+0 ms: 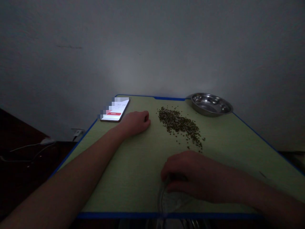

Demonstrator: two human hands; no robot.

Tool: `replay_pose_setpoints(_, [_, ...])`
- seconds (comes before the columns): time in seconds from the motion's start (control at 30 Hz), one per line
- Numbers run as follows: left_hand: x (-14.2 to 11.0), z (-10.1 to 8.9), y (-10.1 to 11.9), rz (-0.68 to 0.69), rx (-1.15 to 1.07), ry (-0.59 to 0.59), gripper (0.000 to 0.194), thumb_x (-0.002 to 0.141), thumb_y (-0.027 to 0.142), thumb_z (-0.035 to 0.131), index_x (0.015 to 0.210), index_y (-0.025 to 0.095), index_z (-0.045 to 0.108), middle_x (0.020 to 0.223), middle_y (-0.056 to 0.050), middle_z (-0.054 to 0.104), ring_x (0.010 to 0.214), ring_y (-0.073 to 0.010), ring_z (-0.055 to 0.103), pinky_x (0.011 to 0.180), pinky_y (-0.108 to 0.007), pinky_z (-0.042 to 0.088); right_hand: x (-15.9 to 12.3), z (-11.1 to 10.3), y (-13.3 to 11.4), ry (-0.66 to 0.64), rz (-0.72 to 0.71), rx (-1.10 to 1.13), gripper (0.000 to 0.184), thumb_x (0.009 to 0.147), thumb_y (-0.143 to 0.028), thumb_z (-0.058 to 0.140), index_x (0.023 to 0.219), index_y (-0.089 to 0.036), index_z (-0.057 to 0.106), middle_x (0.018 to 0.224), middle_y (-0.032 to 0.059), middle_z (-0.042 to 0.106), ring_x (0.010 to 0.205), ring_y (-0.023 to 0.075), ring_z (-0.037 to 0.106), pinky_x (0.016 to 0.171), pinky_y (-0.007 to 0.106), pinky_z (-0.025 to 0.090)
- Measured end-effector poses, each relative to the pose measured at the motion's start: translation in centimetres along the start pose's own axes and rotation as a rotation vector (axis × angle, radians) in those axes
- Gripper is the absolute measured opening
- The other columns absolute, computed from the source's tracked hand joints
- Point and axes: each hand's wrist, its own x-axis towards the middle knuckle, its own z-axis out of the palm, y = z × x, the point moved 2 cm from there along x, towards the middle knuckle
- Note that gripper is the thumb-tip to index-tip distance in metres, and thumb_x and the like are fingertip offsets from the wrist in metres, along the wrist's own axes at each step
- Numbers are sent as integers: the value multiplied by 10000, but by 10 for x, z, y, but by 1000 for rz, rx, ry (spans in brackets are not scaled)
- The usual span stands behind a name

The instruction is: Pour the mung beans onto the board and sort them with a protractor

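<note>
My left hand [137,122] rests on the table beside the phone, its fingers curled into a loose fist with nothing visible in them. Right of it lies a spread-out pile of small dark green and pale beans or seeds [179,123]. Near the table's front edge, my right hand [188,175] has its fingers and thumb closed at the rim of a clear, see-through dish [164,203]. Part of that dish is hidden beneath the hand, and its contents are hard to make out in the dim light.
A shiny steel bowl [211,105] stands at the back right corner. A phone [114,111] with a lit screen lies at the back left. The pale green table [119,187] has a blue edge and stands against a grey wall [152,47]. Cables [45,143] hang at the left.
</note>
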Motion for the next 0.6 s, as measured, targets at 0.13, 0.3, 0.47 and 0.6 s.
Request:
replay_pose_setpoints(0.13, [0,0,0,-9,2,-8,281,839,397,422,939,215,612,845,-81,679,724,-220,588,647,-329,383,-11,3,0,11,20,32,83,858,-219,655,921,-217,708,860,-17,711,770,119,626,702,218,427])
replay_pose_setpoints(0.3, [1,0,-1,-7,-2,-3,270,846,412,423,916,217,595,823,-70,676,690,-197,576,615,-311,365,-28,-13,11,120,114,18,100,863,-256,646,937,-245,710,821,-27,694,731,121,597,668,229,422])
replay_pose_setpoints(0.47, [2,0,-2,-10,28,-10,295,849,415,405,925,207,600,809,-78,674,690,-215,587,600,-317,365,-44,-66,50,290,249,5,219,896,-403,562,918,-236,703,802,-4,676,654,138,567,589,259,419])
replay_pose_setpoints(0.6, [3,1,-4,-21,29,-4,306,852,435,388,900,211,592,793,-76,671,675,-214,584,591,-315,350,-47,-100,95,286,313,-37,306,890,-456,510,849,-195,664,703,1,595,632,150,517,569,273,400])
